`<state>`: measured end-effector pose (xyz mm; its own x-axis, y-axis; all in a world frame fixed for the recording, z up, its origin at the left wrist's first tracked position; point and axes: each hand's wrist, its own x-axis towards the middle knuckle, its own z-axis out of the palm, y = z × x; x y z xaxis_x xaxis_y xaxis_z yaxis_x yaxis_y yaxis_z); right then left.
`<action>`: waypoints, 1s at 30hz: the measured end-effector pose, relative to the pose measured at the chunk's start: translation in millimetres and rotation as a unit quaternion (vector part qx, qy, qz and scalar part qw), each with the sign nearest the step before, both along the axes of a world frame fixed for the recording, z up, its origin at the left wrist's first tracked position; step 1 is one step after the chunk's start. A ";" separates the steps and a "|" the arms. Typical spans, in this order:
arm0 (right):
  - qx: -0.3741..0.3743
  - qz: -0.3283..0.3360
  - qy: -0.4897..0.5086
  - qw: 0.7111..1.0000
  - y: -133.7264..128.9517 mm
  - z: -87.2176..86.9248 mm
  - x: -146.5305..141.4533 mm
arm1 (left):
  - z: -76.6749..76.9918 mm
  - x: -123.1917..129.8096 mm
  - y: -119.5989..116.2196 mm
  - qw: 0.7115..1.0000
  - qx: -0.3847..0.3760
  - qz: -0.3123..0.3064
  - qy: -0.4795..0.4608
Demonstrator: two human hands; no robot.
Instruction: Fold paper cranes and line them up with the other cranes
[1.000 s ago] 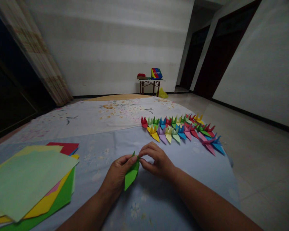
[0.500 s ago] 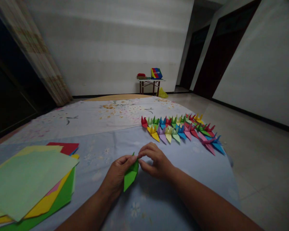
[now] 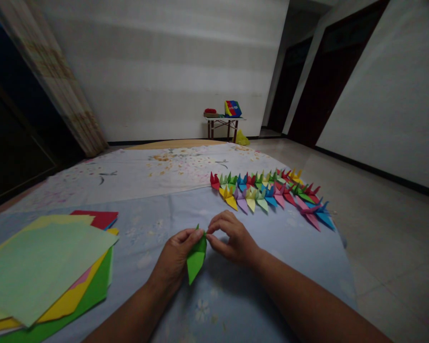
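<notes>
A green origami crane [image 3: 196, 259] is held above the blue cloth, one broad wing pointing down toward me. My left hand [image 3: 177, 252] grips it from the left, thumb laid over its upper part. From the right, my right hand [image 3: 234, 238] pinches a small tip at the crane's right edge between thumb and index finger. The other right fingers are curled above. Part of the crane is hidden behind the left thumb and fingers.
Rows of finished paper cranes [image 3: 262, 193] in many colours stand at the right of the table. Stacked coloured paper sheets [image 3: 50, 267] lie at the left. A floral tablecloth [image 3: 146, 176] covers the table. A small side table [image 3: 225, 120] stands by the far wall.
The green crane has turned slightly, so its lower wing faces me more and its point has shifted right. Both hands keep nearly the same place.
</notes>
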<state>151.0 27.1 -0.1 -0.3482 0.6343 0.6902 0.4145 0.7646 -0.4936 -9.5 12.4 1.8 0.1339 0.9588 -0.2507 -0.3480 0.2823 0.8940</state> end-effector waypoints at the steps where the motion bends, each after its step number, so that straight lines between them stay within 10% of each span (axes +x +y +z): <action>1: 0.008 -0.001 -0.005 1.000 0.3 0.1 0.3 | -0.5 -0.3 0.2 1.000 0.002 -0.001 0.000; 10: 0.061 -0.030 -0.048 0.997 -0.2 -1.6 -0.5 | -5.5 -2.3 2.4 0.998 0.043 0.008 0.048; 30: -0.130 0.027 0.070 0.989 -1.8 2.9 -4.9 | -9.8 -3.7 2.9 0.995 0.078 0.013 0.055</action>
